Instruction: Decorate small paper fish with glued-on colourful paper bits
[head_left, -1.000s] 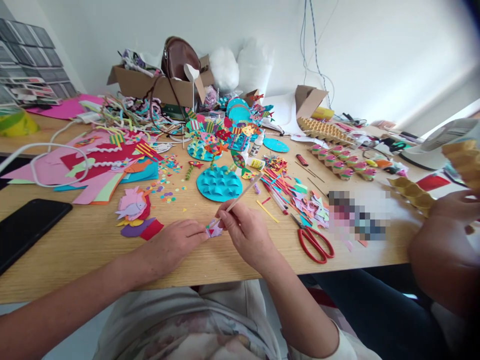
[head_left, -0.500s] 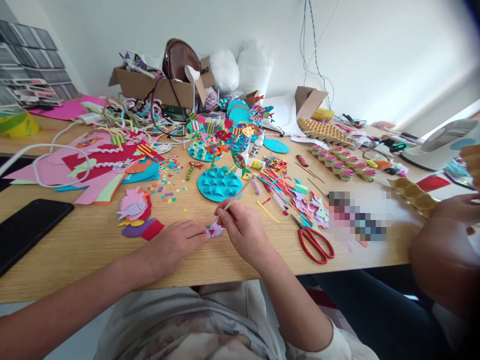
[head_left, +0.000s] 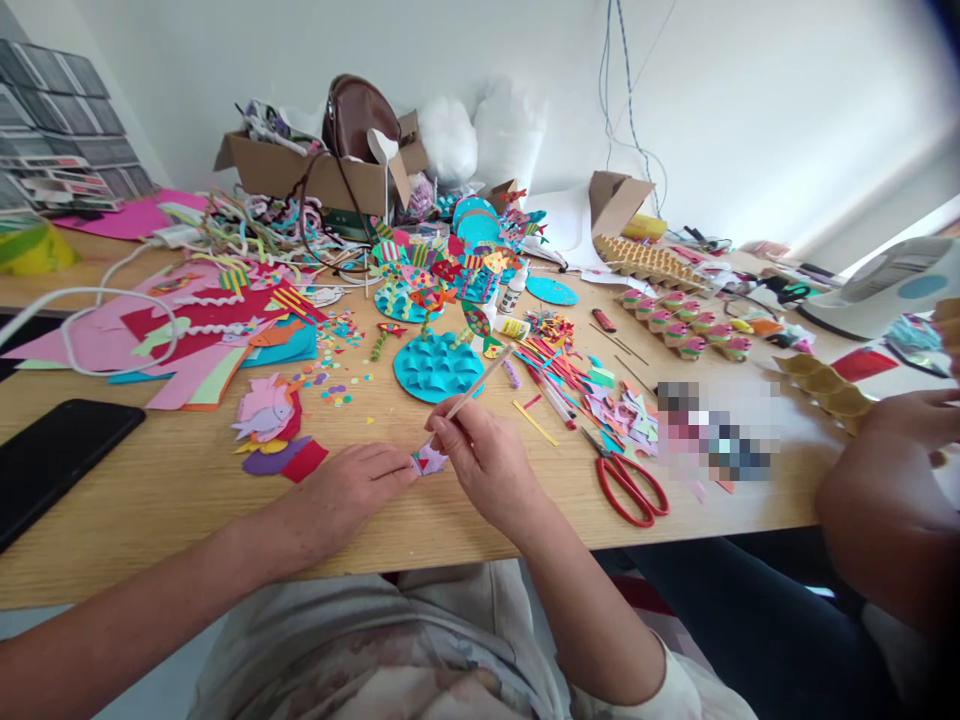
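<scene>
My left hand (head_left: 341, 500) lies flat on the table, its fingertips pressing the left end of a small lilac paper fish (head_left: 430, 462) with red and green bits on it. Over the fish, my right hand (head_left: 484, 455) pinches a thin pale stick (head_left: 480, 385) that slants up to the right; its lower tip is hidden by the fingers. Just beyond stands a round turquoise base (head_left: 439, 368) with scale-like bumps. Purple and red paper pieces (head_left: 281, 458) and cut fish shapes (head_left: 266, 410) are left of the hands.
Red-handled scissors (head_left: 632, 485) lie to the right, near paper scraps (head_left: 622, 415). A black phone (head_left: 67, 460) is at the left. Glue bottles (head_left: 513, 290) and paper fish stand behind the base. Another person's arm (head_left: 885, 490) rests at the right edge, near egg-carton pieces (head_left: 825, 393).
</scene>
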